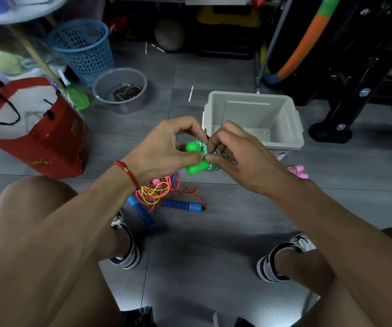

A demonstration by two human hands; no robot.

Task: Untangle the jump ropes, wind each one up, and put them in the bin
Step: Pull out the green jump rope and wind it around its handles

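Observation:
Both hands hold a green jump rope [198, 158] above the floor, its green-and-white cord wound around its two green handles. My left hand [166, 147] pinches the bundle from the left. My right hand [235, 156] pinches the cord on the right side. Just behind the hands stands the open grey bin [291, 128]. On the floor below lies a tangle of pink, yellow and red-speckled ropes [159, 192] with blue handles [182, 205]. A pink-handled rope [298, 171] peeks out past my right wrist.
A red paper bag [48, 142] stands at the left, with a grey bowl [119, 89] and a blue mesh basket [84, 48] behind it. A black stand and a foam-covered hoop fill the right back. My knees and shoes frame the floor in front.

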